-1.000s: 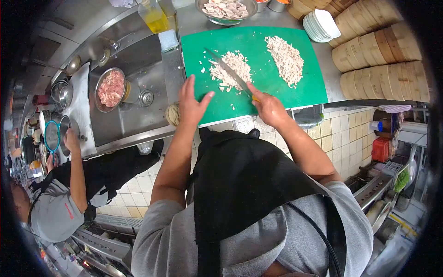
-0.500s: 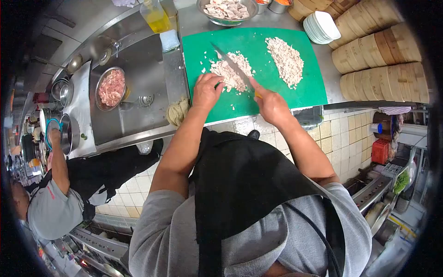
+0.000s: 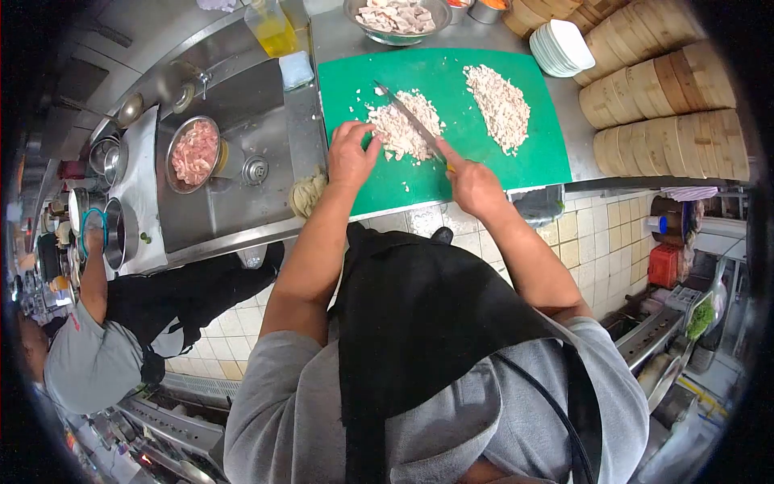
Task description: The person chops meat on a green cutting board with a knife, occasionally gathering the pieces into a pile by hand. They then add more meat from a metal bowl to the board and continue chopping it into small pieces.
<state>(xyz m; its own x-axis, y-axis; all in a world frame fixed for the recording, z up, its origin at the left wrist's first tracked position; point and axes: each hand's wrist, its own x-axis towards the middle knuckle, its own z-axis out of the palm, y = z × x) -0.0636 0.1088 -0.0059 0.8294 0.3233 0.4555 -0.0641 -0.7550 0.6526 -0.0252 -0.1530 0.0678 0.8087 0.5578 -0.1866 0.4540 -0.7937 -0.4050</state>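
My right hand (image 3: 474,184) is wrapped round the handle of a long knife (image 3: 413,121), whose blade slants up and left across a pile of chopped pale meat (image 3: 397,139). At the left edge of that pile is my left hand (image 3: 352,153), its thumb apart from the fingers and nothing seen between them. Both the pile and a second heap of finely chopped meat (image 3: 500,109) lie on a green cutting board (image 3: 451,77); the second heap is farther right.
A steel bowl (image 3: 442,10) of meat pieces stands behind the board, stacked white dishes (image 3: 562,48) and bamboo steamers (image 3: 673,153) to the right. Left are a sink (image 3: 250,145), a meat bowl (image 3: 194,155), an oil bottle (image 3: 272,32) and a co-worker (image 3: 97,355).
My left hand has shifted slightly left, and its thumb has parted from the fingers. The knife tip has moved a little right. The co-worker's arm has shifted slightly.
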